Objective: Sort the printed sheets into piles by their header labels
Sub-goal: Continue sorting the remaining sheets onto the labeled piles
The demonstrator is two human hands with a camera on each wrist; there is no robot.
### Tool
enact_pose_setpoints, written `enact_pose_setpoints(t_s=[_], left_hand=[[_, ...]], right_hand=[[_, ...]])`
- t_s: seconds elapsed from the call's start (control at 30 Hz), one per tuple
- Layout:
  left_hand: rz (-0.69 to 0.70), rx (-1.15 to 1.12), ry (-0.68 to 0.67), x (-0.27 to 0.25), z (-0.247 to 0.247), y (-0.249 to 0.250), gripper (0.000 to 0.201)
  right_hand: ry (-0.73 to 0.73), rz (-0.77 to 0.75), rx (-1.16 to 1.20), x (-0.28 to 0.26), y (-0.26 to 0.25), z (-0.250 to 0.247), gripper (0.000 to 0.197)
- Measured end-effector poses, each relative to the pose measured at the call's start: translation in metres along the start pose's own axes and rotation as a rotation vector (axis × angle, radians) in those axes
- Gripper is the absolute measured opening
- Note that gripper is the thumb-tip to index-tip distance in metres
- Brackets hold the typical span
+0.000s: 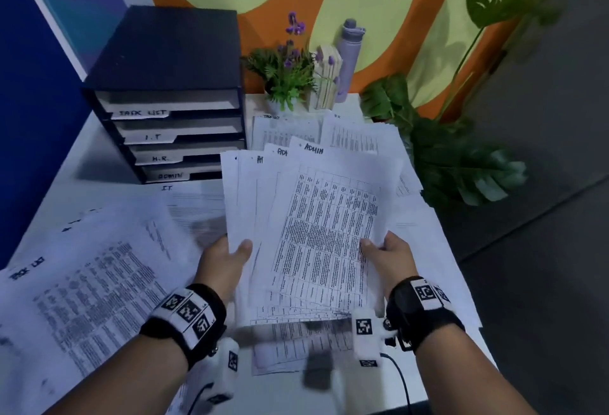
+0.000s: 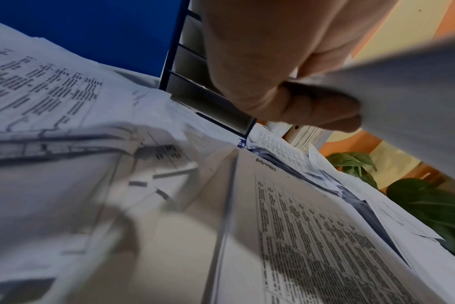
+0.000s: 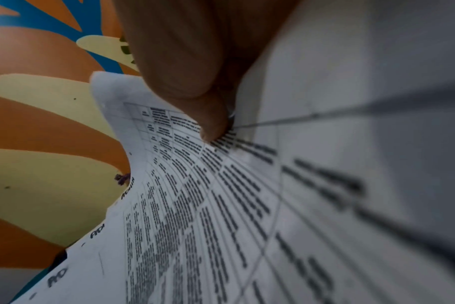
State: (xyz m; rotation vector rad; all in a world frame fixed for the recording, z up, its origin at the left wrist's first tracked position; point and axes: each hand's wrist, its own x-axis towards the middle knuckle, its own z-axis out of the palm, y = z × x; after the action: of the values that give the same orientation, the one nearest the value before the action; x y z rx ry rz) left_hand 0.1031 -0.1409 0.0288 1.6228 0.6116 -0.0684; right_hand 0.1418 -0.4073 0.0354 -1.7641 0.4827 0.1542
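I hold a fanned stack of ADMIN sheets (image 1: 309, 223) above the white table, their handwritten headers showing at the top. My left hand (image 1: 227, 259) grips the stack's lower left edge, thumb on top. My right hand (image 1: 389, 256) pinches the lower right edge; in the right wrist view its thumb (image 3: 195, 82) presses on the top ADMIN sheet (image 3: 208, 205). The left wrist view shows my left hand (image 2: 286, 82) curled under the held paper (image 2: 416, 102). A TASK LIST pile (image 1: 92, 289) lies at the left, an I.T. sheet (image 1: 194, 203) behind it.
A dark drawer organiser (image 1: 168, 94) labelled TASK LIST, I.T, H.R, ADMIN stands at the back left. More piles (image 1: 349, 137) lie at the back by a potted plant (image 1: 286, 78) and a purple bottle (image 1: 349, 55). Large leaves (image 1: 461, 157) hang by the table's right edge (image 1: 461, 266).
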Motion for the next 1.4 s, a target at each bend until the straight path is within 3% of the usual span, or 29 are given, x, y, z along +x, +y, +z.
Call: enact_pose_setpoints(t_s=[0.13, 0.27, 0.4, 0.47, 0.6, 0.7, 0.77, 0.93, 1.0, 1.1, 1.17, 1.3, 1.4], left_hand=[[-0.017, 0.061, 0.061, 0.004, 0.016, -0.004, 0.023], [-0.033, 0.105, 0.142, 0.005, 0.023, -0.005, 0.02], [-0.019, 0.129, 0.172, 0.005, 0.033, -0.003, 0.023], [-0.025, 0.115, 0.16, 0.004, 0.039, -0.004, 0.027], [0.01, 0.081, 0.164, 0.001, 0.05, -0.003, 0.023], [-0.013, 0.026, 0.147, -0.001, 0.054, -0.002, 0.01], [-0.029, -0.002, 0.134, -0.001, 0.055, -0.003, 0.014], [-0.056, 0.055, 0.224, 0.007, 0.048, -0.012, 0.018], [-0.067, 0.091, 0.29, 0.011, 0.041, -0.013, 0.024], [-0.077, 0.114, 0.406, 0.017, 0.023, -0.013, 0.03], [-0.103, 0.155, 0.492, 0.022, 0.007, -0.013, 0.034], [-0.156, 0.165, 0.591, 0.031, -0.016, -0.018, 0.041], [-0.193, 0.152, 0.606, 0.031, -0.023, -0.022, 0.044]], right_hand=[[0.022, 0.066, 0.032, 0.01, 0.009, -0.027, 0.023], [0.057, 0.08, 0.068, 0.009, 0.004, -0.046, 0.039], [0.019, 0.146, 0.062, 0.017, 0.012, -0.051, 0.024], [0.001, 0.129, 0.09, 0.016, 0.011, -0.049, 0.023], [-0.098, 0.1, 0.124, 0.013, 0.008, -0.043, 0.003], [-0.076, 0.101, 0.12, 0.018, 0.01, -0.043, 0.012], [-0.064, 0.101, 0.13, 0.02, 0.009, -0.045, 0.008], [-0.02, 0.138, 0.083, 0.029, 0.012, -0.056, 0.023], [0.009, 0.154, 0.029, 0.036, 0.016, -0.063, 0.025], [0.129, 0.117, -0.053, 0.05, 0.025, -0.082, 0.003], [0.238, 0.064, -0.15, 0.066, 0.032, -0.102, 0.014], [0.476, -0.044, -0.356, 0.088, 0.028, -0.149, 0.007], [0.589, -0.088, -0.32, 0.086, 0.012, -0.165, 0.006]])
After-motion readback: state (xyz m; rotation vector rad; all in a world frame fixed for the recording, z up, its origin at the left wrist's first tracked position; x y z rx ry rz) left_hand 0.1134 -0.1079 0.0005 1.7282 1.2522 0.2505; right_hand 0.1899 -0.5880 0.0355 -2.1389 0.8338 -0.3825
